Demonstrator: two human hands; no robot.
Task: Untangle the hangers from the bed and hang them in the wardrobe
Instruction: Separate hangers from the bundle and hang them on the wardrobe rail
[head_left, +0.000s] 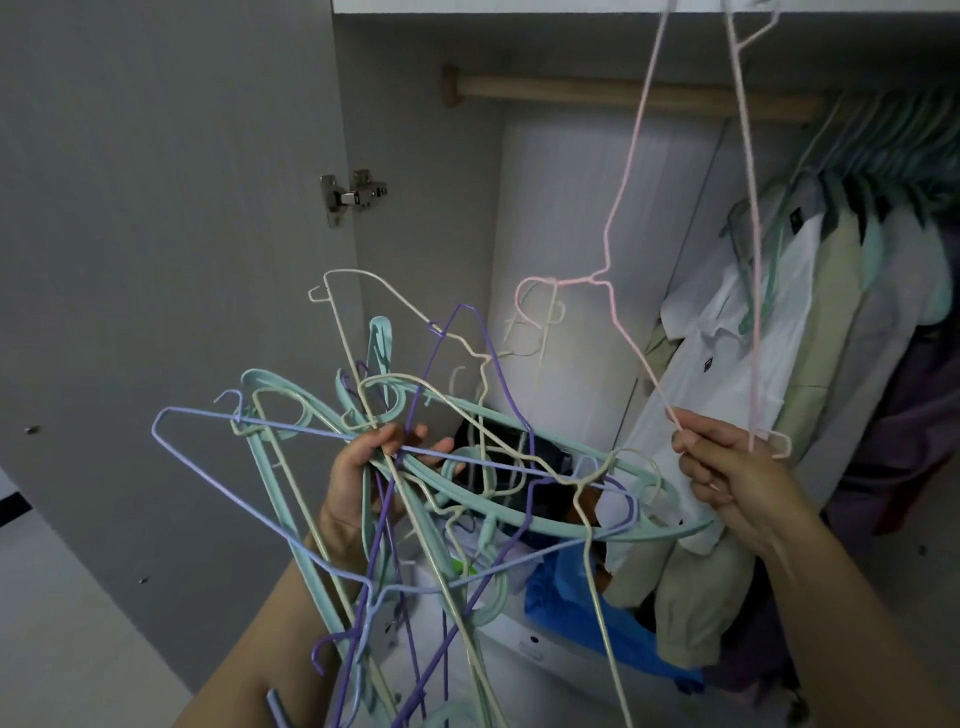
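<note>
My left hand (374, 478) grips a tangled bundle of hangers (415, 467) in mint green, cream, purple and light blue, held in front of the open wardrobe. My right hand (727, 467) pinches one corner of a pink wire hanger (631, 156), which stands on end and reaches up past the top of the view. The pink hanger's hook (535, 296) points left, above the bundle. The wooden wardrobe rail (571, 93) runs across the top, bare on its left half.
Shirts on mint hangers (831, 270) fill the right end of the rail. The grey wardrobe door (156, 260) stands open on the left, with a metal hinge (353, 195). Folded clothes and a blue bag (571, 597) lie on the wardrobe floor below.
</note>
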